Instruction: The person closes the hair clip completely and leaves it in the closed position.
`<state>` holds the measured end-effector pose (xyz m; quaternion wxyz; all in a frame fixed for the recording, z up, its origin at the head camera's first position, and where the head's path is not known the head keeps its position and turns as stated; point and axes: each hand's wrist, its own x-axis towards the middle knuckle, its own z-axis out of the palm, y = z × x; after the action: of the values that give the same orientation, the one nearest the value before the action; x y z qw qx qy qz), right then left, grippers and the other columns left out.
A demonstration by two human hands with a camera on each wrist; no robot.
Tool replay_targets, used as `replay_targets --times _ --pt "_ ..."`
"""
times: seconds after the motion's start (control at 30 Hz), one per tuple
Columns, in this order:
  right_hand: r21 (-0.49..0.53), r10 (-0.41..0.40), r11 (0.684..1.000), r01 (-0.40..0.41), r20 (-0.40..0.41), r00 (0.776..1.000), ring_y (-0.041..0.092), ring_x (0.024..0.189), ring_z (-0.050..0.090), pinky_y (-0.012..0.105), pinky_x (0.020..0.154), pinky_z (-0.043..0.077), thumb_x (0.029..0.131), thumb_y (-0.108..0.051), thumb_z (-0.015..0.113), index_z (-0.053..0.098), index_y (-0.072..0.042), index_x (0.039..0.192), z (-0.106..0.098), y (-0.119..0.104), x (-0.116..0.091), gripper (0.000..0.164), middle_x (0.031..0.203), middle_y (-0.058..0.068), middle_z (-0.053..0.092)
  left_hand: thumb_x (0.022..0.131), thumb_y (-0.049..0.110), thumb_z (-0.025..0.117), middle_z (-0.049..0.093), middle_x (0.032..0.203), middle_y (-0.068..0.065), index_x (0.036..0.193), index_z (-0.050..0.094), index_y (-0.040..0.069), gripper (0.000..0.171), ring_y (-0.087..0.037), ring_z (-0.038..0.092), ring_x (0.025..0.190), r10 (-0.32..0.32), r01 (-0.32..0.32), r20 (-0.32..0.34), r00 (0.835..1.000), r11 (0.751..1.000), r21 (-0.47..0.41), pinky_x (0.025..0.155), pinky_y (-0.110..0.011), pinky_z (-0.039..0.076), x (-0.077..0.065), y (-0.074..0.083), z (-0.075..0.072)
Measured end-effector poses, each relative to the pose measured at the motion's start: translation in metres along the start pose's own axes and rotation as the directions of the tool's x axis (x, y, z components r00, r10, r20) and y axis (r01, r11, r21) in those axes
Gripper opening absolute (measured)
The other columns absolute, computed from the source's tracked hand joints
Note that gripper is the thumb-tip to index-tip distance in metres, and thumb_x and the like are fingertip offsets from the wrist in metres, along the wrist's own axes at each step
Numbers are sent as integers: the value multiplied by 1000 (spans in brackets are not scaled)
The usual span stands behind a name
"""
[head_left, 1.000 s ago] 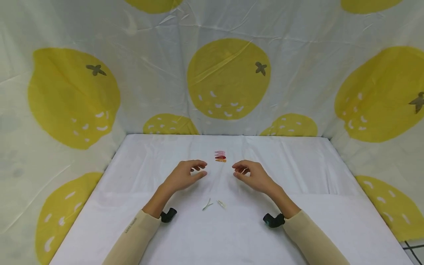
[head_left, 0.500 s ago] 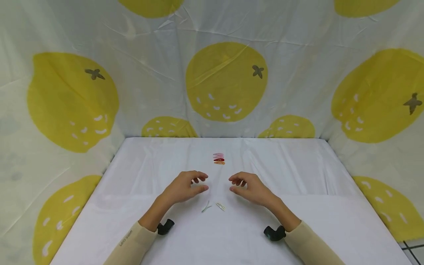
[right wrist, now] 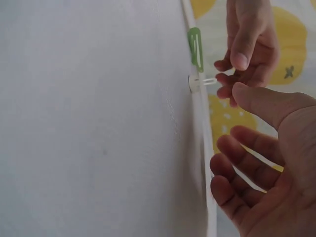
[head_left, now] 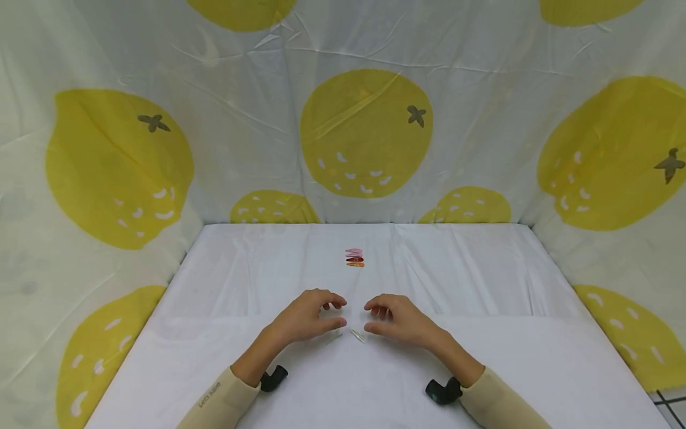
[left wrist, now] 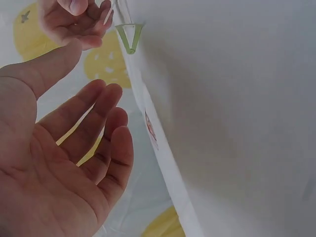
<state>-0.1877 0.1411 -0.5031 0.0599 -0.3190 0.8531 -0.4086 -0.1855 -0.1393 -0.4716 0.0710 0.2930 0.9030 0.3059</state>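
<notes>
On the white cloth, two small pale hair clips, a left one (head_left: 334, 338) and a right one (head_left: 357, 336), lie between and just in front of my hands. A green hair clip (right wrist: 196, 49) and a whitish one (right wrist: 203, 81) show in the right wrist view. My left hand (head_left: 312, 316) hovers over the cloth, fingers loosely bent and holding nothing, its thumb near the left clip. Opposite it, my right hand (head_left: 405, 320) hangs in the same loose way, its thumb apart from the right clip.
Farther back lies a short stack of snap hair clips: pink ones (head_left: 354, 252), a red one (head_left: 355, 260) and an orange one (head_left: 355, 264). A lemon-print curtain (head_left: 370, 137) walls the table (head_left: 214, 262) at the back and sides.
Both hands have drawn back from beside the coloured clips towards the two pale ones, and now stand slightly closer together. The clips on the cloth have not visibly been moved.
</notes>
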Motion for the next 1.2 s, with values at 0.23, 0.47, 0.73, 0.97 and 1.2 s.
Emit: replay_targets --times 0.23,0.47,0.73,0.97,1.2 --pt "-27 51 998 -49 50 997 7 88 60 23 81 51 87 -43 82 72 -20 114 9 -1 -2 37 93 -8 66 92 34 79 75 116 3 121 75 13 36 -18 66 104 25 -25 27 999 1000 10 92 -36 54 0 -1 7" --pt "-75 36 997 -31 70 997 5 90 61 24 84 52 83 -43 86 73 -21 107 14 -4 -2 36 94 -11 67 90 31 81 76 114 5 119 75 14 34 -17 65 104 25 -26 48 999 999 23 92 -33 53 1 0 12" --pt "-123 20 992 -12 67 998 5 86 59 23 81 51 81 -38 88 74 -23 97 17 -5 -1 26 89 -13 65 89 26 82 76 111 5 115 78 15 28 -13 66 104 42 -44 68 997 998 32 92 -31 53 2 5 18" --pt "-133 -14 991 22 58 998 3 85 60 22 80 52 86 -27 84 75 -22 94 17 -5 1 13 88 -13 64 89 25 82 75 107 7 109 80 16 21 -12 66 102 66 -68 82 994 998 19 90 -29 52 5 8 22" --pt "-117 0 993 8 62 998 0 83 60 21 77 52 90 -22 81 76 -23 92 19 -4 2 5 86 -17 63 89 22 82 75 103 9 105 82 19 17 -10 65 98 61 -63 78 995 998 11 86 -26 51 8 7 27"
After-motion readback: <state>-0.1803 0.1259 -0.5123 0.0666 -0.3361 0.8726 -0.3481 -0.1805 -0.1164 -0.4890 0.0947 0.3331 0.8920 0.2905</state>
